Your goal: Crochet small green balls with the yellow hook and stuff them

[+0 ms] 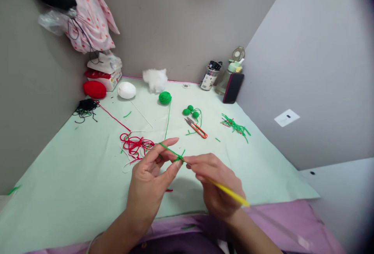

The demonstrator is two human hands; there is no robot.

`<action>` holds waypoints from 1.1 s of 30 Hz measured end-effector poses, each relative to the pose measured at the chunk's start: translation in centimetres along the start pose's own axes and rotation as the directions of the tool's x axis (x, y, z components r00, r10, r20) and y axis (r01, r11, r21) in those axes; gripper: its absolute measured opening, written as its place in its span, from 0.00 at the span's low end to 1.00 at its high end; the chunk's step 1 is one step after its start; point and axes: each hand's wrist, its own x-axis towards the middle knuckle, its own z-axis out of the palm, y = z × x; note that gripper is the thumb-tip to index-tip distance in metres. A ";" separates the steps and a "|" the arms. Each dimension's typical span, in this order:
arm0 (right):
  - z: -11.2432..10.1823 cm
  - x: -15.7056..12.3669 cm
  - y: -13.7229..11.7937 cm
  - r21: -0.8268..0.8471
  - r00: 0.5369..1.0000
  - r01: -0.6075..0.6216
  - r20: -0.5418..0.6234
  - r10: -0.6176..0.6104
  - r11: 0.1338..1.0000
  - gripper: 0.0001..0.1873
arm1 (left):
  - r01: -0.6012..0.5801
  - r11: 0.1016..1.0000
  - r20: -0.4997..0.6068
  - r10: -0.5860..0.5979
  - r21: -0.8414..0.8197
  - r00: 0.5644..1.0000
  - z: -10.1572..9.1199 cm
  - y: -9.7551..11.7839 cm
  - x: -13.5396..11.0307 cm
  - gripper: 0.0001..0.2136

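My left hand (152,178) is closed in a pinch on a small piece of green yarn (179,158), with a strand running over its raised index finger. That strand leads back to a green yarn ball (165,97). In my right hand (217,182) is a crochet hook with a yellow handle (229,194). The hook's tip meets the green yarn at my left fingertips; its exact place in the loop is too small to make out. Orange thread snips (198,129) lie beyond my hands, beside several small green crocheted balls (195,114).
Tangled red yarn (136,145) lies left of my hands. Farther back are red (95,89) and white yarn balls (126,90), white stuffing (155,80), black yarn (86,108), a pen holder (209,78), a bottle (226,80) and a phone (233,88). Green scraps (235,126) lie right.
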 end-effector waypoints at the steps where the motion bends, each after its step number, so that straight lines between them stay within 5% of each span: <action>1: 0.1 0.0 0.0 0.037 0.999 -0.033 -0.006 0.033 0.999 0.14 | -0.026 1.000 -0.010 0.026 0.013 1.000 0.0 0.0 -0.1 0.17; 5: 0.5 -0.2 0.4 0.008 0.999 -0.033 -0.012 0.033 0.999 0.16 | -0.060 0.998 -0.028 0.061 0.035 0.998 0.2 0.3 -0.4 0.13; 11: 0.6 -1.6 1.1 -0.158 0.997 0.054 -0.038 -0.061 0.986 0.25 | 0.255 0.914 0.144 -0.220 -0.317 0.965 0.3 0.8 0.0 0.26; 17: -0.4 -1.5 0.7 -0.270 0.982 0.178 0.116 -0.151 0.946 0.28 | 0.402 0.834 0.252 -0.325 -0.379 0.911 0.2 1.5 0.2 0.31; 20: -0.4 -0.7 0.3 -0.123 0.998 0.061 0.031 -0.058 0.990 0.23 | 0.447 0.806 0.309 -0.343 -0.388 0.887 -0.1 1.5 0.2 0.31; 23: -0.4 0.0 -0.1 0.024 0.995 -0.097 -0.022 0.098 0.995 0.17 | 0.398 0.847 0.271 -0.314 -0.354 0.910 -0.3 1.5 0.4 0.30; 29: -0.4 0.4 -0.3 0.373 0.891 -0.375 -0.109 0.441 0.849 0.08 | 0.280 0.922 0.216 -0.226 -0.267 0.950 -0.5 1.4 0.5 0.22; 33: 0.4 0.8 0.0 0.418 0.901 -0.378 -0.038 0.431 0.826 0.07 | 0.284 0.931 0.285 -0.215 -0.228 0.934 -0.3 1.0 0.2 0.21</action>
